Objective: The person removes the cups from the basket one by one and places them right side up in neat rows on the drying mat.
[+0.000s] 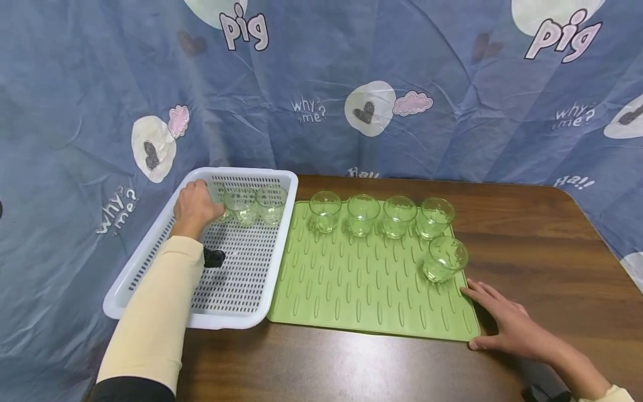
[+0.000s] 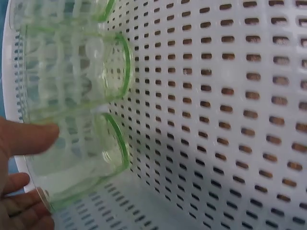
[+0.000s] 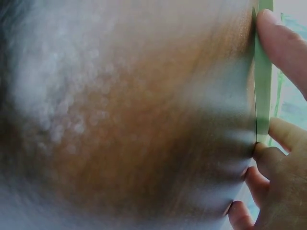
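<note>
My left hand reaches into the back left of the white plastic basket and holds a clear, green-tinted drinking glass near its rim. In the left wrist view the thumb lies on one side of that glass and the fingers on the other. Two more glasses, one a green-tinted glass and the other a matching glass, stand beside it in a row. At the right edge of the green drying mat, my right hand rests with spread, relaxed fingers touching the mat's rim.
Along the mat's back edge stand several matching glasses, with another glass in front at the right. Mat and basket sit side by side on a brown wooden table. A blue printed cloth hangs behind.
</note>
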Demonstrator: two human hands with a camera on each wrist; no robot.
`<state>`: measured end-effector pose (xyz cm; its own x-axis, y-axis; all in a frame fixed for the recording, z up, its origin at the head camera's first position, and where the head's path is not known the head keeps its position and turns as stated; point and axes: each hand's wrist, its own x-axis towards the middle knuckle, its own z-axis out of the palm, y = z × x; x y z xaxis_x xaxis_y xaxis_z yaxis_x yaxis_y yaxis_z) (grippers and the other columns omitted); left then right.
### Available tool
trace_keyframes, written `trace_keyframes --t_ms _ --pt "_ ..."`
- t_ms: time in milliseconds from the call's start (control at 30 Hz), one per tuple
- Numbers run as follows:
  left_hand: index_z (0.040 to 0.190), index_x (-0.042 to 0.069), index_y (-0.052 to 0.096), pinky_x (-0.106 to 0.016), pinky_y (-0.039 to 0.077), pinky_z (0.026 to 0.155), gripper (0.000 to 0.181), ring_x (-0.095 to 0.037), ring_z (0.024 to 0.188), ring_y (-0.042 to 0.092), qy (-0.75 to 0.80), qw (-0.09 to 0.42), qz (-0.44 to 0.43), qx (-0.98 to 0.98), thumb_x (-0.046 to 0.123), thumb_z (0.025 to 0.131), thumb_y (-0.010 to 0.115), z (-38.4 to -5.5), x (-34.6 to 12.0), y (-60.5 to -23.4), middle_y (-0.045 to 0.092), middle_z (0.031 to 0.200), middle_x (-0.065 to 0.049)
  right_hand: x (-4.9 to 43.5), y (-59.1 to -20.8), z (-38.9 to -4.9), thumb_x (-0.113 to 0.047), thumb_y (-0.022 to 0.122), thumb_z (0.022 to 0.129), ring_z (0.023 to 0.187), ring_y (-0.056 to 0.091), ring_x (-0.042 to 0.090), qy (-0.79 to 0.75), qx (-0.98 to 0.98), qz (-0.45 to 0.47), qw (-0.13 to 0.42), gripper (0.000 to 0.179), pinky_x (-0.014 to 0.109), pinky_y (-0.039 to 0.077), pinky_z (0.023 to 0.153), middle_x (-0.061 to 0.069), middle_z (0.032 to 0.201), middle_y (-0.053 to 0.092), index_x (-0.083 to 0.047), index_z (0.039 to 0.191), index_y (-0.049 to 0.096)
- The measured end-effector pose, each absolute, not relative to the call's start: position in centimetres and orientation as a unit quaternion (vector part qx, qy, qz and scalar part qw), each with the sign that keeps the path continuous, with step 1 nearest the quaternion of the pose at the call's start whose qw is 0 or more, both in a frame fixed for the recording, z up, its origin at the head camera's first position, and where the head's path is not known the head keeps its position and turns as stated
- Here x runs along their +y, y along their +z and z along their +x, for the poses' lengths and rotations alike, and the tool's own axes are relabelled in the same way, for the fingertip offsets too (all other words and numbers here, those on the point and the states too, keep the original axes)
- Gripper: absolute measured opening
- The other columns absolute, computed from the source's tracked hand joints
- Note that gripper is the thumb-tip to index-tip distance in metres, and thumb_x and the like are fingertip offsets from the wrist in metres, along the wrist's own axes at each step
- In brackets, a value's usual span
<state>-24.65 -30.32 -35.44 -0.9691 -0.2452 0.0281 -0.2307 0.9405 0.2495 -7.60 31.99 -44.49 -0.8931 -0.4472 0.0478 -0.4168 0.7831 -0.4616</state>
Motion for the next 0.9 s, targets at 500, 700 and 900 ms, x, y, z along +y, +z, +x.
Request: trace_keyframes --t_ms 500,700,900 --pt "0.145 -0.006 0.035 -0.064 0.035 0.111 0.073 -0.05 0.133 0.038 -0.181 -0.009 -0.012 -0.983 0.016 0.084 0.069 -24.4 -32.1 -37.5 0.035 0.146 -0.033 32.0 -45.4 -6.6 -0.042 0.089 0.061 0.138 -0.002 -0.025 -0.241 0.943 -0.23 0.015 0.1 0.06 0.033 0.085 0.011 0.158 0.039 -0.014 0.147 0.045" --pt "0.156 -0.002 0.01 -0.063 0.038 0.11 0.094 -0.051 0.136 0.037 -0.327 -0.054 0.042 -0.943 0.024 0.089 0.071 -24.8 -31.9 -38.0 0.027 0.155 -0.032 31.8 -45.0 -7.1 -0.043 0.089 0.062 0.137 -0.003 -0.025 -0.236 0.943 -0.235 0.015 0.1 0.062 0.034 0.084 0.016 0.156 0.041 -0.013 0.147 0.045" --pt "0.158 0.004 0.001 -0.059 0.03 0.119 0.099 -0.046 0.147 0.027 -0.471 -0.064 0.087 -0.876 0.02 0.09 0.071 -25.3 -31.2 -39.2 0.024 0.162 -0.026 31.9 -44.8 -7.6 -0.043 0.089 0.062 0.136 -0.003 -0.026 -0.235 0.942 -0.237 0.017 0.101 0.064 0.034 0.084 0.015 0.158 0.038 -0.014 0.147 0.044"
